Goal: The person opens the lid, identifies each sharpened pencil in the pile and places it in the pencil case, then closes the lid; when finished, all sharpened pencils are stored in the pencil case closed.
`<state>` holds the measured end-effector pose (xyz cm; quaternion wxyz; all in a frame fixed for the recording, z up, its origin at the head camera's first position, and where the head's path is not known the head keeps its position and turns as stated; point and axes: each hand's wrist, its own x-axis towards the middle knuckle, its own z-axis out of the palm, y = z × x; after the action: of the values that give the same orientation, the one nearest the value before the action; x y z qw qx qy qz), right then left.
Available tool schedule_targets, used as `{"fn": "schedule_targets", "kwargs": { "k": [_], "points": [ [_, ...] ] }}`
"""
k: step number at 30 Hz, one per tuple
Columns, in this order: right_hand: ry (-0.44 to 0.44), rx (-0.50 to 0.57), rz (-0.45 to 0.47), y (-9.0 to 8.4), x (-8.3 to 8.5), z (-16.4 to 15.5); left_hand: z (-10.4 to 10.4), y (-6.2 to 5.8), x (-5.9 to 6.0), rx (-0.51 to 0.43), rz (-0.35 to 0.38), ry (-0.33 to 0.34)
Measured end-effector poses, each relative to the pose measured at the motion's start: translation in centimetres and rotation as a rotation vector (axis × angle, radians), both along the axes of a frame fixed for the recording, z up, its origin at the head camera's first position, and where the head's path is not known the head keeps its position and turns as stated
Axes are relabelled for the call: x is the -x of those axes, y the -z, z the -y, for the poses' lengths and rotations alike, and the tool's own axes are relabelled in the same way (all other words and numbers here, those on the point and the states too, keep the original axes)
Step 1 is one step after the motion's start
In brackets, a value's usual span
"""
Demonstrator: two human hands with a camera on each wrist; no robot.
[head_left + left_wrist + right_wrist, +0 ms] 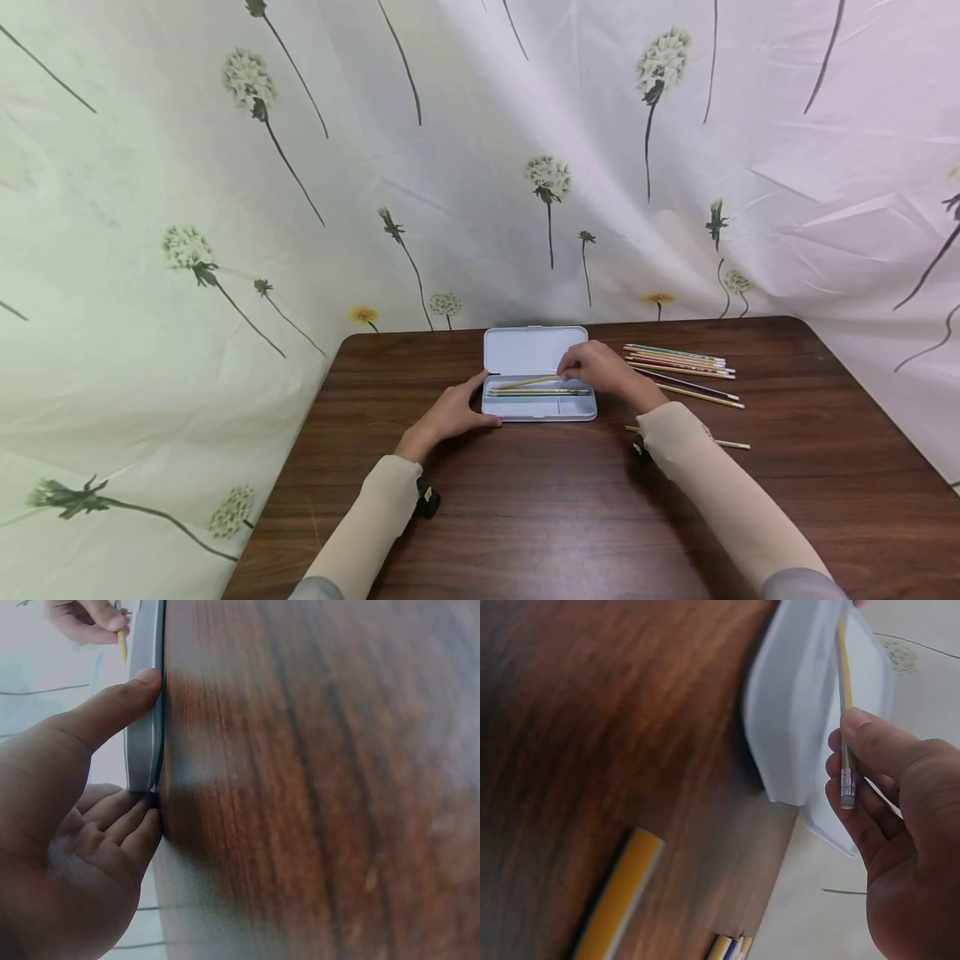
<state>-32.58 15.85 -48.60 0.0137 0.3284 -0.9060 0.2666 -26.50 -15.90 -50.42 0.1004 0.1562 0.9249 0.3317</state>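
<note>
Pencil (845,675), yellow, sits in the right hand (600,365), pinched between thumb and fingers just short of its eraser (847,801); the shaft runs leftward from that hand, over the open pencil case (536,408). Whether its far end touches the tray I cannot tell. It should be very light and stiff, probably wood, with a smooth painted surface that could swivel in a loose pinch. Any sharpened point, at the end away from the hand, would be the fragile part. Holding so near the eraser leaves most of the length ahead of the fingers, so the tip may dip; a pinch closer to the middle would balance better.

Left hand (452,411) grips the case's end, thumb against the near wall and fingers about the far corner, a sensible hold for a box that looks rigid, light and smooth enough to slide on the bench (525,500). The raised lid (536,352) lies beyond both hands. Other pencils (525,392) rest in the tray, below and left of the right hand; to that hand's right lies a loose group (678,364), and nearer the person one stray pencil (735,446), partly hidden by the sleeve (697,454).
</note>
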Motion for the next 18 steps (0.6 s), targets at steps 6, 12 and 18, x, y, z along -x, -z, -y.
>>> {"fn": "schedule_targets", "kwargs": {
  "k": [6,12,18],
  "points": [
    [0.011,-0.114,-0.075,0.5,-0.3,0.7,0.1,0.2,0.0,-0.013,-0.007,-0.007],
    [-0.029,-0.188,-0.122,0.8,-0.8,1.3,0.2,0.2,0.0,-0.011,-0.007,-0.003],
    [-0.028,-0.207,-0.13,1.2,-0.9,1.2,0.1,0.1,0.0,-0.017,-0.009,0.004]
  ]
}}
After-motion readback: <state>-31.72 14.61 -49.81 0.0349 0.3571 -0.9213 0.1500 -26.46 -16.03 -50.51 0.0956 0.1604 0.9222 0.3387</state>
